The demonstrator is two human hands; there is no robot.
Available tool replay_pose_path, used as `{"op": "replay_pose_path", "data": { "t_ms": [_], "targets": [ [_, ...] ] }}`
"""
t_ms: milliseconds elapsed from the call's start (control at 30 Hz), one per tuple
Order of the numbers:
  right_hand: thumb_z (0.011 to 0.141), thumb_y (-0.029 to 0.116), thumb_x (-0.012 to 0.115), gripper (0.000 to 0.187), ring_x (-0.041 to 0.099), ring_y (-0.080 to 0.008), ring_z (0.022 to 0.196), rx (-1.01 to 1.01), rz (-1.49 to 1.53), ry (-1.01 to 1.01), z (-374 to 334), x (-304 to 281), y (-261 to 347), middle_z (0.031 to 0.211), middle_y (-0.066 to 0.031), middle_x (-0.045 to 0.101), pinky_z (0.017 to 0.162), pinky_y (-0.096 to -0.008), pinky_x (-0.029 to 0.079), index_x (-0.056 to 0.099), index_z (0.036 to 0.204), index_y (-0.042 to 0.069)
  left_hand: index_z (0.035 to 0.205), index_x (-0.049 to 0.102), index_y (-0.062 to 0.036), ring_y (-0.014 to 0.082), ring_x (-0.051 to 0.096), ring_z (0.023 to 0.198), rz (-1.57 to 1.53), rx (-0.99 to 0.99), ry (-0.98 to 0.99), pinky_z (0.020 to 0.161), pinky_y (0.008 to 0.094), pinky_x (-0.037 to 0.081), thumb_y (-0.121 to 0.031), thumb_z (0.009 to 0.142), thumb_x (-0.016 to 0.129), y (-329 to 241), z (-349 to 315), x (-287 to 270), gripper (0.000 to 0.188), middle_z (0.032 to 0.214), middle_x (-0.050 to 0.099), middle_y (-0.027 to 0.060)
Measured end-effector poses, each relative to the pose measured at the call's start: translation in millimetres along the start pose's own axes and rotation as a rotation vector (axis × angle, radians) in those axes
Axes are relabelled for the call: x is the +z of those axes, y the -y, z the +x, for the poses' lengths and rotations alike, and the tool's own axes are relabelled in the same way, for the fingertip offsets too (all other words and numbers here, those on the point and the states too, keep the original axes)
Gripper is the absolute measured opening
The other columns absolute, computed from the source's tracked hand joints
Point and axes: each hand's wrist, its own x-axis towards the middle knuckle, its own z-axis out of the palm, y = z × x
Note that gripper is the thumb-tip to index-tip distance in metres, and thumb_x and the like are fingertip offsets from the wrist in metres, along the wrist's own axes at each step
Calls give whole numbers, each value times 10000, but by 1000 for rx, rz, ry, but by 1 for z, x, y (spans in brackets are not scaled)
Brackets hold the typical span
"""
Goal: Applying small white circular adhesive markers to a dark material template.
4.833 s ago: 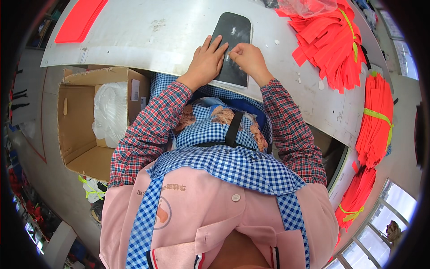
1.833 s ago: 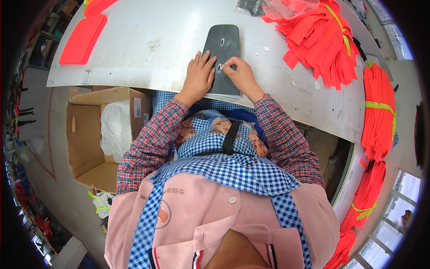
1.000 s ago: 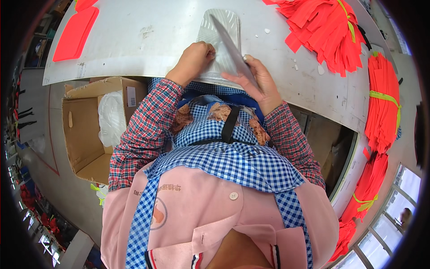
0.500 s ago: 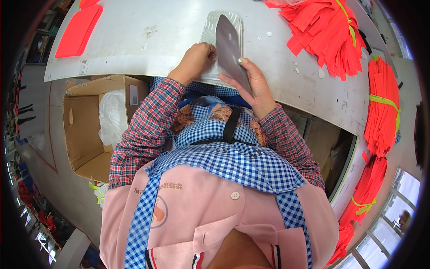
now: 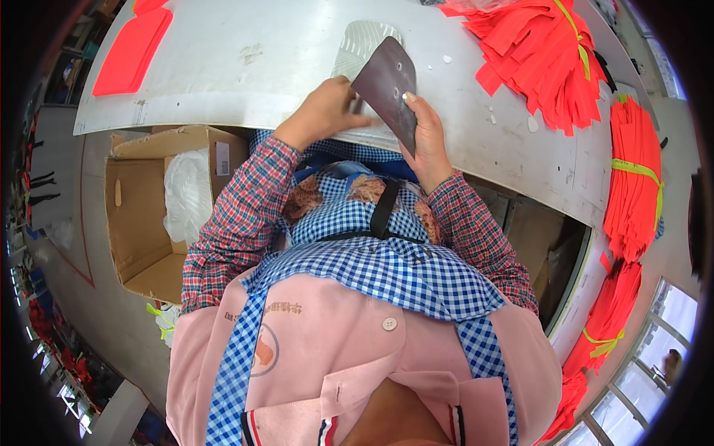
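My right hand [image 5: 426, 141] grips a thin, dark grey-brown flat plate [image 5: 388, 89] by its lower right edge, thumb on top. The plate is tilted, has a rounded outline and two small holes. At its left edge is my left hand [image 5: 323, 111], fingers apart and slightly blurred; its upper fingertips are close to the plate, and whether they touch it I cannot tell. Partly hidden beneath the plate, a pale grey-green sheet with wavy lines [image 5: 358, 43] lies on the white table [image 5: 223, 74].
Flat red-orange pieces [image 5: 132, 52] are stacked at the table's far left. Bundles of red-orange strips [image 5: 535, 59] tied with yellow bands lie at the right, with small white scraps [image 5: 533, 123] near them. Below the table's left edge stands an open cardboard box [image 5: 141, 215] holding a clear plastic bag [image 5: 187, 195].
The dark plate has turned its broad face more toward me, showing its holes. My left hand has opened its fingers near the plate's edge.
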Motion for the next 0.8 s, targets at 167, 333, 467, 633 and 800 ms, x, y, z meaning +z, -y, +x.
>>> {"op": "replay_pose_path", "data": {
  "t_ms": [167,333,467,633,800],
  "targets": [
    [920,182,595,203,634,-164,890,1,18,-18,1,-8,-1,996,-81,646,818,-306,519,591,1030,11,1026,652,-34,316,635,856,341,154,-95,759,404,545,-220,797,694,-30,-18,6,298,871,646,139],
    [917,183,599,194,628,-145,867,7,0,-33,2,-11,-8,979,-72,645,793,-289,517,593,1014,15,1040,646,-17,275,666,667,168,22,-292,635,350,554,-87,847,582,1,-18,-15,215,870,676,141],
    [911,178,609,181,627,-141,862,20,-8,-69,-1,-8,-6,969,-59,645,784,-282,517,597,1003,22,1110,613,20,192,698,807,-499,-364,-497,652,285,552,-153,959,526,25,-55,-105,247,940,686,108],
    [907,174,617,178,625,-137,860,16,-19,-68,2,-12,-8,971,-52,645,776,-276,515,602,998,21,1123,608,42,193,650,1025,9,-432,-1062,897,294,502,-138,992,496,65,-176,-180,249,1082,671,118],
    [914,150,603,184,630,-180,913,21,-68,-105,0,-9,-3,1001,-76,636,865,-323,529,603,1021,0,1125,626,15,189,655,919,528,-632,-1321,818,317,509,-77,948,528,94,-294,-156,223,1052,675,124]
  ]
}}
